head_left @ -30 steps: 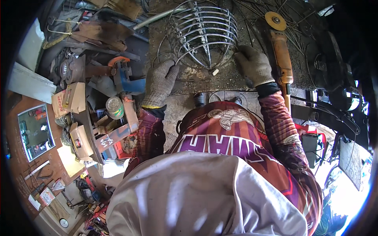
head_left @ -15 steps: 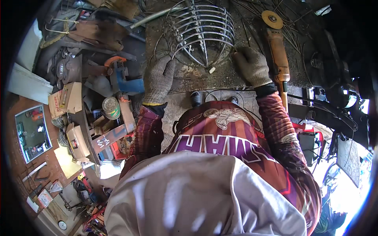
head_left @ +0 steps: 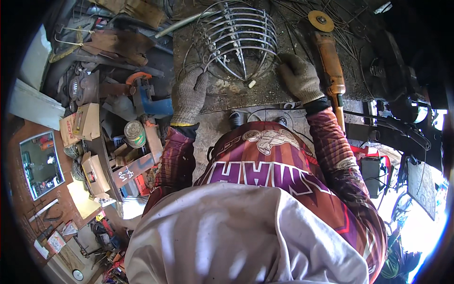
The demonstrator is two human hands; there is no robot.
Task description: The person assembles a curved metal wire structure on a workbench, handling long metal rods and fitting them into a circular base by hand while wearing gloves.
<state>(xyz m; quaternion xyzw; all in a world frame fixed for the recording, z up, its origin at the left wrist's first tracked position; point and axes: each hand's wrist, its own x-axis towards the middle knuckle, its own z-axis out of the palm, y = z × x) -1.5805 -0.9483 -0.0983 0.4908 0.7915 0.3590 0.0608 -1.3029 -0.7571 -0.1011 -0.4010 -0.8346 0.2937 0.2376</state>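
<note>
A cage of bent metal rods, with curved ribs crossing a central spine, lies on the dark workbench. My left hand, in a grey knitted glove, is closed at the cage's left near edge, where a rod meets thumb and fingers. On the opposite side my right hand, gloved the same way, is closed at the end of the near curved rod; its fingertips are partly hidden. Between the hands, a small whitish piece lies just below the cage's pointed near end.
An orange angle grinder with a tan disc lies right of my right hand. Thin rods are strewn behind it. A metal pipe lies at the back left. Left of the bench are a blue clamp, a tin can and cardboard boxes.
The whole view has shifted slightly, with the bench things a little further left in the picture. Both hands keep their places at the cage's edges.
</note>
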